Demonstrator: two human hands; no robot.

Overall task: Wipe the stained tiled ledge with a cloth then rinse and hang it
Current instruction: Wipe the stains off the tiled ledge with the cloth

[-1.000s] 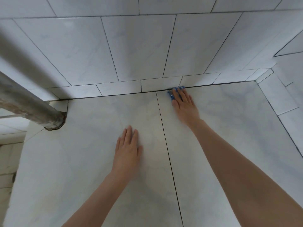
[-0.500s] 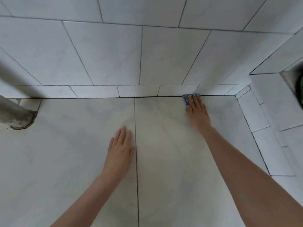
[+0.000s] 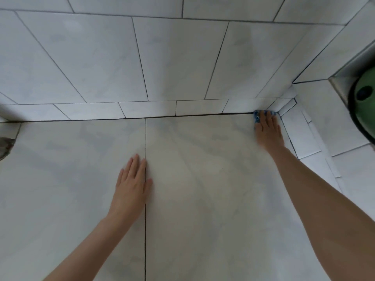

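The tiled ledge [image 3: 203,199] fills most of the view, pale and broad, meeting the wall tiles [image 3: 172,57] along a dark grout line; no clear stain shows on it, so the wiping looks well along, while rinsing and hanging are not yet done; the left hand [image 3: 132,185] lies flat and empty, fingers spread, over the middle grout joint; the right hand [image 3: 267,130] presses flat on the blue cloth [image 3: 257,117], which sits tight in the far right corner against the wall; that corner leaves no room rightward or forward; open ledge lies leftward and nearer.
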